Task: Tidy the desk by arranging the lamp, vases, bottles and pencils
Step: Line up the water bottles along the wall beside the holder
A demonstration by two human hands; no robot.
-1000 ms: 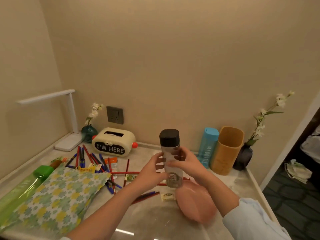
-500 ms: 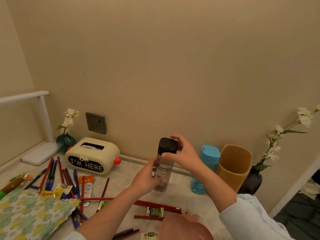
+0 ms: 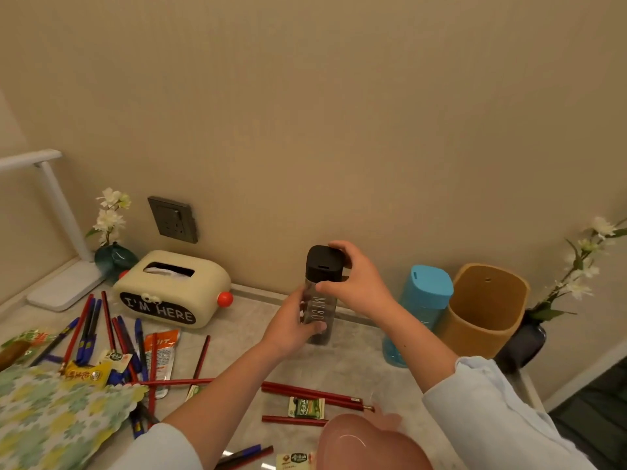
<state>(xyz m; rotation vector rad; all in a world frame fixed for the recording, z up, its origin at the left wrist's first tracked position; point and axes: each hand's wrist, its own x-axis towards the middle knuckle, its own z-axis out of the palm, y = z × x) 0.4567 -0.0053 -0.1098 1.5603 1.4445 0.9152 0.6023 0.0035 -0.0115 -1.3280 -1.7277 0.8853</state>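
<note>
A clear bottle (image 3: 320, 310) with a black cap stands upright on the desk near the back wall. My left hand (image 3: 291, 325) grips its lower body and my right hand (image 3: 353, 283) holds it around the cap. A blue bottle (image 3: 420, 305) stands just to the right. The white lamp (image 3: 61, 259) is at the back left, with a green vase of white flowers (image 3: 113, 257) beside it. A dark vase with flowers (image 3: 524, 342) stands at the far right. Red and blue pencils (image 3: 108, 334) lie scattered across the left and front of the desk.
A cream tissue box (image 3: 176, 290) marked "I'M HERE" sits left of the bottle. An orange-brown holder (image 3: 485, 310) stands between the blue bottle and the dark vase. A floral pouch (image 3: 51, 422), snack packets and a pink object (image 3: 369, 446) lie at the front.
Both hands carried the clear bottle away from me and set it down near the back wall. My right hand shifted from its body up to the cap.
</note>
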